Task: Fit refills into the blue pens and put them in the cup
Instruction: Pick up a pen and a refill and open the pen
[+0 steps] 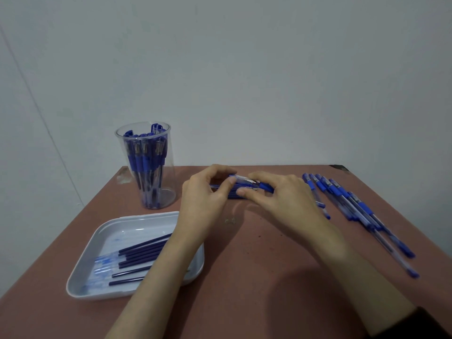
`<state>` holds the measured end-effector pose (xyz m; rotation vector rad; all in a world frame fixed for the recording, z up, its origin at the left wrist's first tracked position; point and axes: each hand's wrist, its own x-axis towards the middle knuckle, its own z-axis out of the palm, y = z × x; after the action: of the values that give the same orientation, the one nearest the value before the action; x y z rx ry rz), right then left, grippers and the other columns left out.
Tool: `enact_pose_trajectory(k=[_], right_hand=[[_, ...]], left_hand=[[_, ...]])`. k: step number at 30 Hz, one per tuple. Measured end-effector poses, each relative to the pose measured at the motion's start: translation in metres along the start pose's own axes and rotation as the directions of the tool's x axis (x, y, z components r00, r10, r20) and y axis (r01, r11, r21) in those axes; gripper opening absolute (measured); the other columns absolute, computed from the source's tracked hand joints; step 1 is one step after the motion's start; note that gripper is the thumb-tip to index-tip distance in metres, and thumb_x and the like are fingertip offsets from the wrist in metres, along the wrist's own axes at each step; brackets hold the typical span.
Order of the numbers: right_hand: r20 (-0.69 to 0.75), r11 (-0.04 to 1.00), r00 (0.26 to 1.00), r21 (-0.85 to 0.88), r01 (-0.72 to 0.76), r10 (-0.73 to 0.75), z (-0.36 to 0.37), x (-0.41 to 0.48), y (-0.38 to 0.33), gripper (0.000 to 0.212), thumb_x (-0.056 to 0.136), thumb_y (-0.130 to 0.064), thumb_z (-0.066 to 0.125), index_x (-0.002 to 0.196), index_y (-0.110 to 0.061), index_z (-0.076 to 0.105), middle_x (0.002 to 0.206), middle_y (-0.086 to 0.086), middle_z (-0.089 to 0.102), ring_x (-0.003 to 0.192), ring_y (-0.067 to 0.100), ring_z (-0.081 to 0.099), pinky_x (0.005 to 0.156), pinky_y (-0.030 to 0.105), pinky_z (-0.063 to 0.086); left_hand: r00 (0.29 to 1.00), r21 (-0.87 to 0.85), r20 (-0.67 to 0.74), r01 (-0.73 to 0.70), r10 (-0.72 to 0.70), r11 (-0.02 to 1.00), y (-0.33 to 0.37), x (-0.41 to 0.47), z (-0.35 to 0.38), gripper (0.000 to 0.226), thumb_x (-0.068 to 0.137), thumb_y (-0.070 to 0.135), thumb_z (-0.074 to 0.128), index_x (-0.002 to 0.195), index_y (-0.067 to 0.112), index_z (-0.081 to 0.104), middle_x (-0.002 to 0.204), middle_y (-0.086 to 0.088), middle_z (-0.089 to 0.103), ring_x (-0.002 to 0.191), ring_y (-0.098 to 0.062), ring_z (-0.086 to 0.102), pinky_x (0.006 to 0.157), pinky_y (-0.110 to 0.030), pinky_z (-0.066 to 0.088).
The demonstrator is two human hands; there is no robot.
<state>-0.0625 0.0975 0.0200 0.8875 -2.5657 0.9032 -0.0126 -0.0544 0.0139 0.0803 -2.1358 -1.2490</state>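
Blue pen was pinched between two hands above the table.
The left forearm hid the right ends of the refills in the white tray. Print on the pens standing in the clear cup was too blurred to read. The left hand and right hand, fingers curled, each pinched one end of the pen. Loose pens lay on the right, partly behind the right hand.

Joint pinch grip at far side

Left hand and right hand are held close together near the table's far edge, fingers curled. A blue pen is pinched between both, one hand at each end. Forearms are stretched in from the near edge.
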Motion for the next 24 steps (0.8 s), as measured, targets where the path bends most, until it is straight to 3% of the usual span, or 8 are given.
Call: enact_pose_trajectory(k=[3,5,10,12,16,18,20,24], right_hand=[[0.108,0.973,0.988,-0.213,-0.089,0.114,-0.002,0.002,0.006,0.026,0.090,-0.041,0.056,0.114,-0.034,0.049,0.071,-0.008,0.060,0.076,0.018,0.056,0.065,0.034,0.038],[0.104,0.961,0.980,-0.235,-0.143,0.171,-0.001,0.004,0.012,0.024,0.090,-0.024,0.052,0.112,-0.027,0.043,0.066,-0.004,0.055,0.069,0.020,0.053,0.059,0.034,0.034],[0.027,0.982,0.982,-0.040,-0.187,0.188,-0.002,0.007,0.011,0.015,0.089,-0.013,0.051,0.100,-0.024,0.047,0.076,0.003,0.064,0.070,0.022,0.059,0.062,0.039,0.047],[0.028,0.986,0.985,-0.001,-0.167,0.167,-0.001,0.006,0.009,0.014,0.090,-0.013,0.053,0.099,-0.023,0.049,0.078,0.003,0.064,0.072,0.022,0.061,0.064,0.039,0.049],[0.010,0.971,0.986,0.176,-0.163,0.164,0.002,0.006,0.009,0.013,0.090,-0.012,0.058,0.095,-0.024,0.057,0.080,-0.008,0.062,0.068,0.004,0.058,0.055,0.013,0.044],[0.011,0.933,0.986,0.320,-0.163,0.169,0.003,0.007,0.008,0.012,0.089,-0.013,0.063,0.093,-0.025,0.063,0.080,-0.006,0.064,0.061,-0.001,0.053,0.055,0.010,0.041],[0.052,0.844,0.981,0.503,-0.188,0.188,0.003,0.008,0.005,0.012,0.089,-0.015,0.065,0.093,-0.026,0.069,0.074,0.001,0.065,0.054,0.002,0.048,0.055,0.019,0.041],[0.298,0.531,0.943,0.781,-0.329,0.145,0.003,0.007,-0.007,0.018,0.095,-0.016,0.053,0.097,-0.008,0.070,0.064,0.008,0.058,0.044,0.011,0.037,0.044,0.024,0.023]], left_hand=[[1.000,0.117,-0.010,0.015,-0.014,0.993,-0.002,0.001,-0.001,0.008,0.086,0.018,0.067,0.092,0.022,0.071,0.073,0.021,0.063,0.068,0.011,0.058,0.064,0.000,0.039],[0.996,0.189,0.081,0.030,-0.046,0.982,-0.003,0.000,0.000,0.010,0.084,0.019,0.069,0.093,0.023,0.070,0.068,0.016,0.063,0.065,0.008,0.056,0.061,-0.001,0.038],[0.880,0.339,0.455,-0.028,-0.137,0.940,-0.001,-0.007,0.005,0.007,0.083,0.021,0.069,0.087,0.021,0.074,0.081,0.006,0.072,0.079,-0.006,0.064,0.075,-0.021,0.048],[0.830,0.366,0.538,-0.071,-0.149,0.928,0.000,-0.008,0.004,0.006,0.082,0.026,0.070,0.086,0.023,0.074,0.082,0.009,0.070,0.076,-0.002,0.060,0.071,-0.018,0.047],[0.826,0.394,0.544,-0.097,-0.147,0.914,-0.003,-0.008,0.003,0.012,0.083,0.033,0.070,0.091,0.024,0.073,0.083,0.012,0.069,0.070,0.003,0.057,0.070,-0.014,0.045],[0.916,0.313,0.388,-0.026,-0.102,0.949,-0.002,-0.005,0.004,0.017,0.086,0.033,0.066,0.099,0.023,0.072,0.081,0.018,0.065,0.071,0.008,0.055,0.068,-0.006,0.041],[0.962,0.053,0.242,0.117,-0.127,0.992,0.002,-0.003,0.002,0.013,0.090,0.030,0.061,0.098,0.025,0.071,0.080,0.022,0.065,0.072,0.010,0.057,0.068,-0.004,0.040],[0.890,-0.495,0.407,0.402,-0.203,0.770,0.016,-0.004,-0.002,0.019,0.096,0.023,0.049,0.099,0.019,0.067,0.080,-0.001,0.068,0.076,-0.001,0.065,0.066,-0.013,0.049]])
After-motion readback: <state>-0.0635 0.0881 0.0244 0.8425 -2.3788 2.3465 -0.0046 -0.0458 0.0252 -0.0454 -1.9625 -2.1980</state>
